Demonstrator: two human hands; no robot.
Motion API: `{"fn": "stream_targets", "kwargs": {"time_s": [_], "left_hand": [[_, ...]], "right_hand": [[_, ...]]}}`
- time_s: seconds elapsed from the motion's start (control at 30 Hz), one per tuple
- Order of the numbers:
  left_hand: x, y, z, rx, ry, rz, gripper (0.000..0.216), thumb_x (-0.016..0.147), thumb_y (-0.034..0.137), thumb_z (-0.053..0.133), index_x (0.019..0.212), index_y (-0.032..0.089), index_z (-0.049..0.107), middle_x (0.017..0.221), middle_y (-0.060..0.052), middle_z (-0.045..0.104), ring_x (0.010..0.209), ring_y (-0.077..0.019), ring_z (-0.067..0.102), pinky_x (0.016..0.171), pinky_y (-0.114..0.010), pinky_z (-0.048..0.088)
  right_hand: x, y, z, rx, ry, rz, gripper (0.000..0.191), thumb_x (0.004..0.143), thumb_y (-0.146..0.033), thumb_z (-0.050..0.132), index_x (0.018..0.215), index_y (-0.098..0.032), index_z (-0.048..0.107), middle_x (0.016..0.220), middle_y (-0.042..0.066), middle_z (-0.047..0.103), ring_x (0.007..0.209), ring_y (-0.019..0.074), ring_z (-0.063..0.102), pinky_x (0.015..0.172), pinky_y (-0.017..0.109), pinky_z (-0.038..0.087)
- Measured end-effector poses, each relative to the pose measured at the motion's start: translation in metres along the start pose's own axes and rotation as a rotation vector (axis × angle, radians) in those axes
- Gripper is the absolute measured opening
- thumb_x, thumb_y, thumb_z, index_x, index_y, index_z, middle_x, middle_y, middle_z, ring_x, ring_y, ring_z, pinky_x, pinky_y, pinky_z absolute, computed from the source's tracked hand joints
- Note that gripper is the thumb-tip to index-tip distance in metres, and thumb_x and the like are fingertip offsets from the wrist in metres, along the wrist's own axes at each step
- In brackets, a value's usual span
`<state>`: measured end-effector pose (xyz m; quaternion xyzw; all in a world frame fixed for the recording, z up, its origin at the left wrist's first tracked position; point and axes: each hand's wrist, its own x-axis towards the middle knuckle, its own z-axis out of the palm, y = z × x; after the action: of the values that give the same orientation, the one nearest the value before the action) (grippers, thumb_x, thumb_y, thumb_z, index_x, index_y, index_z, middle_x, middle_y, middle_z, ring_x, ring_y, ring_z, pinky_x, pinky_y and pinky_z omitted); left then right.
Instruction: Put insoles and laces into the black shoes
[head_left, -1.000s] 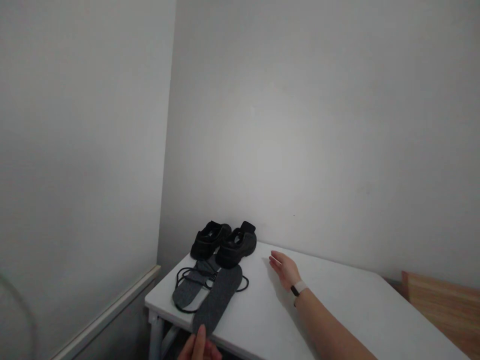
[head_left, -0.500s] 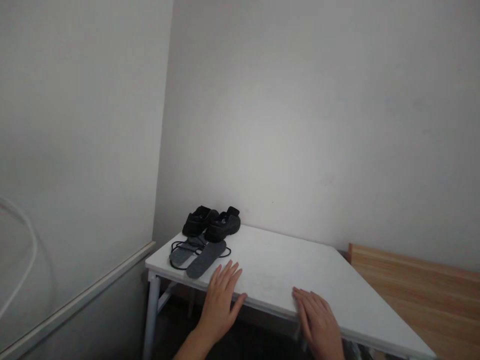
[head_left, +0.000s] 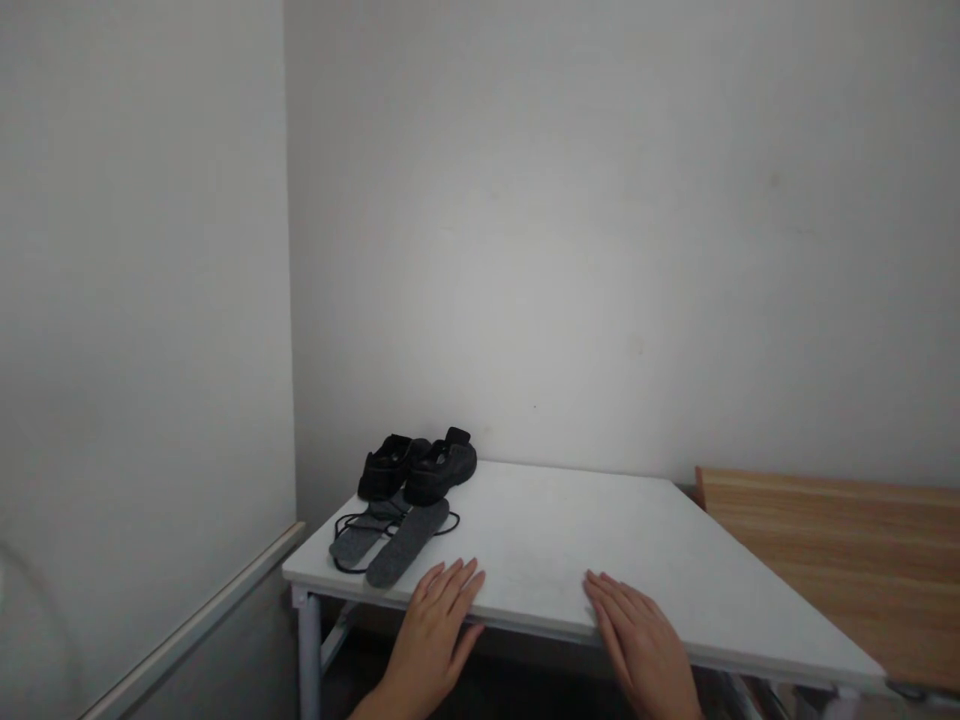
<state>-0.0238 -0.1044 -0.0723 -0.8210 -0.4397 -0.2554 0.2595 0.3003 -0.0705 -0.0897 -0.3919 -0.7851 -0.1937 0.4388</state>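
My left hand (head_left: 433,632) rests at the front edge of the white table (head_left: 555,540), fingers stretched out and holding nothing. Farther right, my right hand (head_left: 640,637) lies on the same edge, its fingers straight and close together, also without anything in it. Just beyond my left hand are two grey insoles, the nearer insole (head_left: 409,543) slanting toward the table's edge and the other insole (head_left: 354,543) beside it. A black shoelace (head_left: 452,522) loops over and around them. Behind sit two black shoes, the left shoe (head_left: 385,468) and the right shoe (head_left: 442,468), tongues raised.
Walls meet in a corner behind the shoes, with a ledge (head_left: 202,620) along the left wall. A wood-grain board (head_left: 832,560) stands beyond the table's right side. Below the tabletop a white table leg (head_left: 309,655) shows at left.
The view has tilted and turned slightly, so the shoes and insoles appear lower. My left hand sits a little lower in the picture; both hands stay at the table edge.
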Motion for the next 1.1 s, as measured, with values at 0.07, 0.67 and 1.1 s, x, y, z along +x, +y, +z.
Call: {"fn": "stream_targets", "kwargs": {"time_s": [0.07, 0.67, 1.1], "left_hand": [[-0.002, -0.002, 0.000, 0.017, -0.007, 0.014, 0.060, 0.092, 0.019, 0.053, 0.149, 0.023, 0.035, 0.150, -0.005, 0.047, 0.135, -0.0253, 0.045, 0.113, -0.046, 0.033], [-0.006, 0.008, 0.001, 0.032, -0.009, -0.039, 0.066, 0.086, 0.008, 0.049, 0.149, 0.020, 0.034, 0.152, -0.004, 0.044, 0.138, -0.0238, 0.039, 0.111, -0.044, 0.032], [-0.008, 0.009, 0.006, 0.021, 0.024, -0.045, 0.064, 0.086, 0.007, 0.047, 0.148, 0.019, 0.036, 0.151, -0.005, 0.046, 0.137, -0.0239, 0.039, 0.111, -0.045, 0.030]], "right_hand": [[0.000, -0.003, -0.002, 0.003, -0.009, 0.018, 0.033, 0.093, -0.031, 0.056, 0.124, -0.030, 0.066, 0.124, 0.002, 0.069, 0.111, 0.0270, 0.066, 0.096, 0.043, 0.048], [0.004, -0.009, -0.009, -0.080, -0.079, -0.019, 0.029, 0.100, -0.025, 0.045, 0.123, -0.019, 0.062, 0.125, 0.006, 0.068, 0.116, 0.0253, 0.062, 0.097, 0.042, 0.045], [0.005, -0.008, -0.011, -0.126, -0.081, -0.064, 0.029, 0.100, -0.023, 0.045, 0.124, -0.018, 0.060, 0.125, 0.006, 0.068, 0.116, 0.0236, 0.061, 0.095, 0.040, 0.044]]}}
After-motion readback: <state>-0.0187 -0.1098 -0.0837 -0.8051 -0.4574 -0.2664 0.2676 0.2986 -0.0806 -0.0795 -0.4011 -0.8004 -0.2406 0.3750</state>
